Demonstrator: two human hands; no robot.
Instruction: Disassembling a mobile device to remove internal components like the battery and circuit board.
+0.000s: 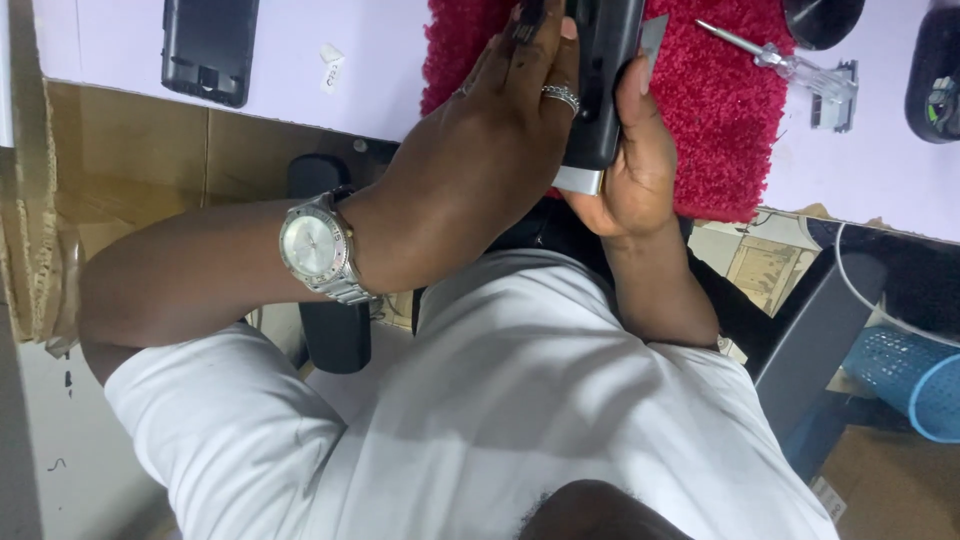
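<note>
Both my hands hold a black phone (603, 70) with a silver end, upright over a red shaggy mat (730, 130) on the pale table (300, 90). My left hand (490, 140), with a ring on one finger and a silver watch (318, 248) on the wrist, covers the phone's left side. From the right and below, my right hand (638, 160) grips the phone, its thumb along the edge. A thin grey flat piece (654, 35) sticks up beside that thumb. The phone's front is hidden.
A screwdriver (775, 58) with a clear handle lies on the mat's right part. A black phone shell (208, 45) and a paper scrap (330, 66) lie at the left. Dark objects (935, 75) sit far right. Below the table are a black armrest (330, 330) and a blue basket (910, 380).
</note>
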